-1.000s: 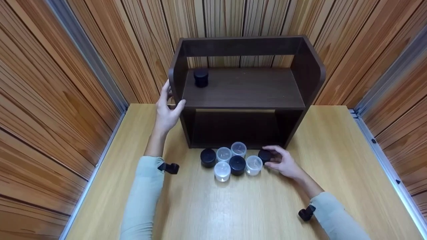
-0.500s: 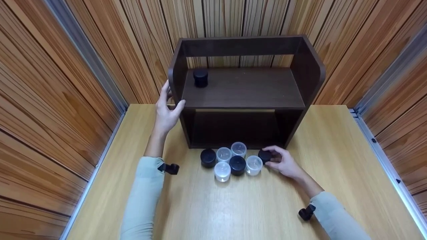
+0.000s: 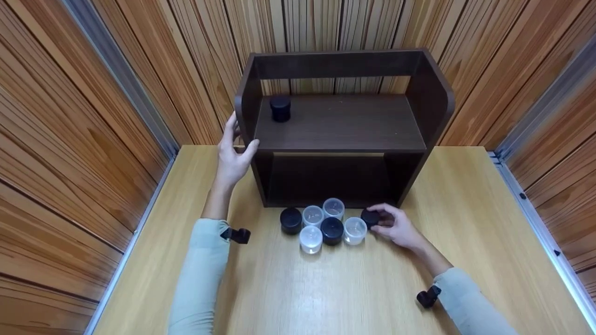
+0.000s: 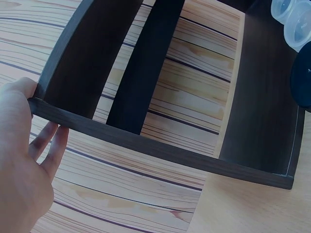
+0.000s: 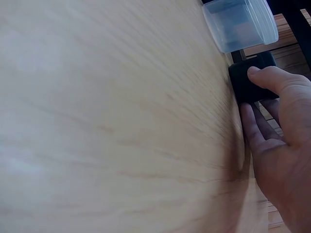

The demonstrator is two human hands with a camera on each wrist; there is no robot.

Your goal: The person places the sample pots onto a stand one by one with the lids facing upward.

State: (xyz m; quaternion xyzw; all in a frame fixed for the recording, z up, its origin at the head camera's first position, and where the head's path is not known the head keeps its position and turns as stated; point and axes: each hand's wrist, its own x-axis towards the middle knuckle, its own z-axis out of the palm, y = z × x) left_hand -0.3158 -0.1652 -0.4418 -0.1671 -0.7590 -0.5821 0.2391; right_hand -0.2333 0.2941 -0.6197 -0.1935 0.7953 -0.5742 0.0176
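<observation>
The black jar (image 3: pixel 368 217) stands at the right end of the huddle before the shelf, pinched between the thumb and curled fingers of the right hand (image 3: pixel 396 228); whether it rests on the table (image 3: pixel 298 298) or is just off it, I cannot tell. Holding it from its outer side seems sensible, since a clear cup (image 3: pixel 355 231) is just beside it on the other. That one is translucent, smooth plastic with a thick rim; the jar is a squat, dull cylinder. Three more clear cups and two dark jars (image 3: pixel 332 231) share the cluster. The left hand (image 3: pixel 233 160) grips the side panel of the shelf (image 3: pixel 344 123), thumb at the front edge, fingers outside, probably to steady it. Dark brown and flat-boarded, it carries a lone pot (image 3: pixel 280 109) upright on its upper tier, against grooved wooden walls (image 3: pixel 312 28).
</observation>
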